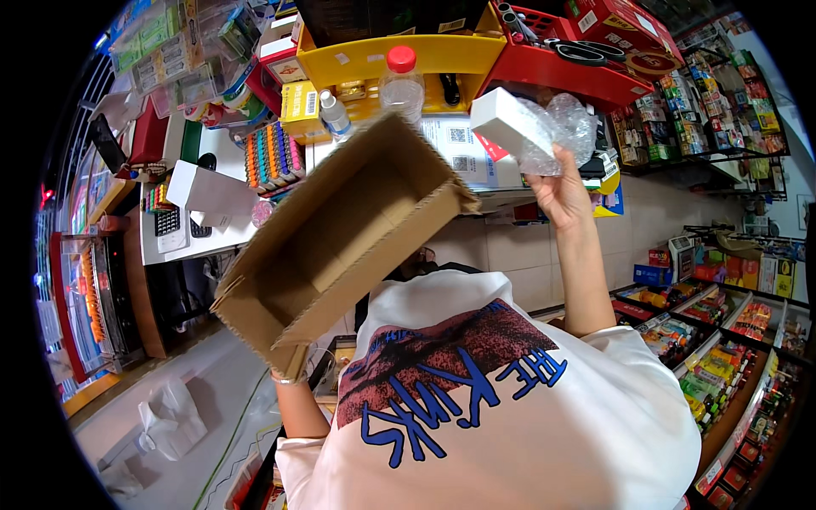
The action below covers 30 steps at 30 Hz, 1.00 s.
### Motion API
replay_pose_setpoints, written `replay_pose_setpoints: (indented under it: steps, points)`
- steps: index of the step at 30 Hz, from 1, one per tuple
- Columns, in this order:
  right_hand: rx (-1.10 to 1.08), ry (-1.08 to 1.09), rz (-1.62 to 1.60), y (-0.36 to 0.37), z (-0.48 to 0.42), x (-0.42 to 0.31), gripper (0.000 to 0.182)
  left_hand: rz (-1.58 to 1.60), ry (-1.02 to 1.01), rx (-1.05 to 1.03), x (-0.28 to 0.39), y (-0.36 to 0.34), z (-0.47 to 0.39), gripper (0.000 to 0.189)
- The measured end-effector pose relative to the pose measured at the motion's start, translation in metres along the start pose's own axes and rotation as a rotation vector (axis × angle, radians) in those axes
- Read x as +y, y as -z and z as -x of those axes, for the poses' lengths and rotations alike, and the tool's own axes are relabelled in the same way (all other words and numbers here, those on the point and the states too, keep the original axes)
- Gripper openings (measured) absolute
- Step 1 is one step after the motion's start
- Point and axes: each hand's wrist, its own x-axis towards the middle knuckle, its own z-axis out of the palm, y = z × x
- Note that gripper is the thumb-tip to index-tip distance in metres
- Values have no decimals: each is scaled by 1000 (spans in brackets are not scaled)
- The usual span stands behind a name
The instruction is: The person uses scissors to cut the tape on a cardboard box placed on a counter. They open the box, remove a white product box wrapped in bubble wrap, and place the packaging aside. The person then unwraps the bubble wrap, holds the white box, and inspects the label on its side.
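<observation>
An open, oblong cardboard box (357,268) is held up in front of my shirt, tilted, and its inside shows bare cardboard. My left forearm runs up to the near lower corner of this box, where a band circles the wrist; the hand itself is hidden behind the cardboard. At the right, my right hand (561,194) pinches clear bubble wrap (570,127) over the counter's edge. A white box (507,118) lies against the bubble wrap, partly covered by it.
Across the counter (226,166) stand a clear bottle with a red cap (401,83), a spray bottle (335,113), a rack of lighters (273,156) and a white carton (207,188). Scissors (583,52) rest on a red bin (561,70). A white plastic bag (171,417) is at lower left.
</observation>
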Motion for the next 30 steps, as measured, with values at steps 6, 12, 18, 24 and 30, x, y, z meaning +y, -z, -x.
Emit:
replay_pose_setpoints:
  steps: [6, 12, 18, 24, 30]
  points:
    - [108, -110, 149, -16, -7, 57, 41, -587, -202, -3, -47, 17, 66, 58]
    - [144, -180, 318, -12, -29, 93, 39, -21, -86, 265, 7, 18, 57, 53]
    - [128, -228, 300, 6, -32, 67, 37, -18, -51, 208, 0, 12, 73, 55]
    - [50, 8, -103, 3, -13, 21, 41, -99, -32, 179, 0, -2, 74, 55]
    - [-247, -206, -199, 38, -3, -6, 39, -179, -36, 101, 9, -6, 65, 45]
